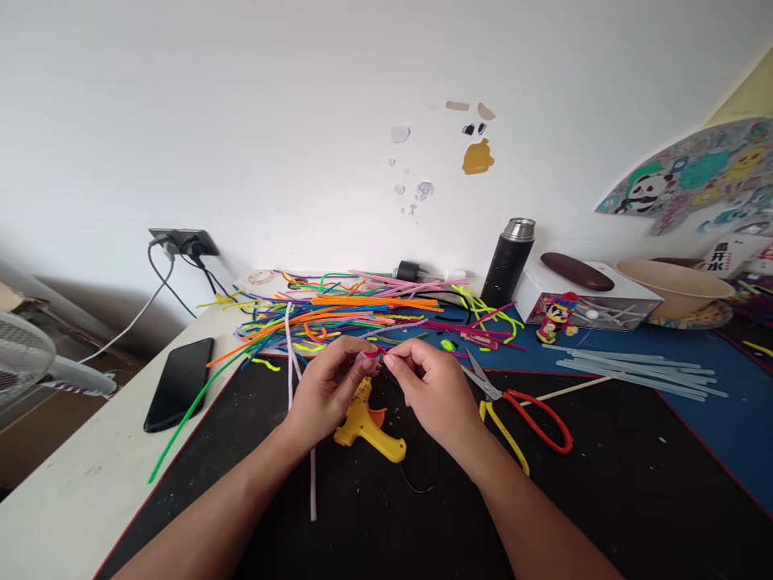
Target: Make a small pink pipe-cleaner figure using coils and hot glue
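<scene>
Both hands meet at the middle of the desk, over the near edge of a heap of pipe cleaners (362, 310). Between the fingertips is a small magenta pipe cleaner piece (375, 352), mostly covered by the fingers. My left hand (332, 385) pinches it from the left, with thumb and forefinger pressed together. From the right, my right hand (427, 383) pinches its other side. Just below the hands a yellow glue gun (374, 435) lies on the black mat. Scissors (525, 407) with one red and one yellow handle lie open beside my right wrist.
A phone (179, 384) lies at the left, near a fan (27, 362). Glue sticks (634, 372) and a small panda figure (556, 316) are on the right. Behind them stand a black flask (509, 262), a white box (595, 298) and a bowl (673, 286).
</scene>
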`<action>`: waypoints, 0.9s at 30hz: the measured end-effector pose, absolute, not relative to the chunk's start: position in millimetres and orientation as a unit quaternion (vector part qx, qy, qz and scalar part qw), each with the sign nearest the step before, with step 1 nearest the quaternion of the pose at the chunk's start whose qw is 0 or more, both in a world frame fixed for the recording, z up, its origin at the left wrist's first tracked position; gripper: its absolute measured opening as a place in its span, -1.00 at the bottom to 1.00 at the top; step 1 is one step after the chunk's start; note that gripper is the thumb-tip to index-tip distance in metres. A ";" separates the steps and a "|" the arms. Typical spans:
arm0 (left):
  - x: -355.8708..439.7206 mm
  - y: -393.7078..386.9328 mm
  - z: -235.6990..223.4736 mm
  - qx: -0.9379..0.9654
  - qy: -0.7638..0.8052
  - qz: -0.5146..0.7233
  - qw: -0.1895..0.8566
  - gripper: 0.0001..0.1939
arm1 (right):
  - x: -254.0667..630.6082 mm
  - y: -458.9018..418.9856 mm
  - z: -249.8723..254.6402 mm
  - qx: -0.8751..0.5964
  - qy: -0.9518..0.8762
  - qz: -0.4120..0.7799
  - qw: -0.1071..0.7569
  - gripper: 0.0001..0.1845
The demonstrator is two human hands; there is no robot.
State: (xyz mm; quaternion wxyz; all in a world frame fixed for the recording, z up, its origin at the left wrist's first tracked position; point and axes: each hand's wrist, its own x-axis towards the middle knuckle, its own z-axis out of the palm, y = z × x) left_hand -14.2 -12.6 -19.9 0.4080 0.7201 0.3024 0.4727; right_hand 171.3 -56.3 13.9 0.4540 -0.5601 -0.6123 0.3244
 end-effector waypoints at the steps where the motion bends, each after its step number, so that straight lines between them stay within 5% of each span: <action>1: -13.7 -12.5 -20.0 0.714 0.305 0.473 0.417 -0.86 | 171.7 -56.3 14.3 -0.561 -0.610 0.327 0.454 -0.76; 13: -9.0 -15.1 -10.6 0.607 0.308 0.498 0.538 -0.77 | 173.7 -55.7 10.8 -0.565 -0.615 0.337 0.435 -0.79; 27: -11.8 -16.1 -13.3 0.758 0.304 0.445 0.367 -0.87 | 172.3 -55.6 7.1 -0.569 -0.648 0.265 0.433 -0.63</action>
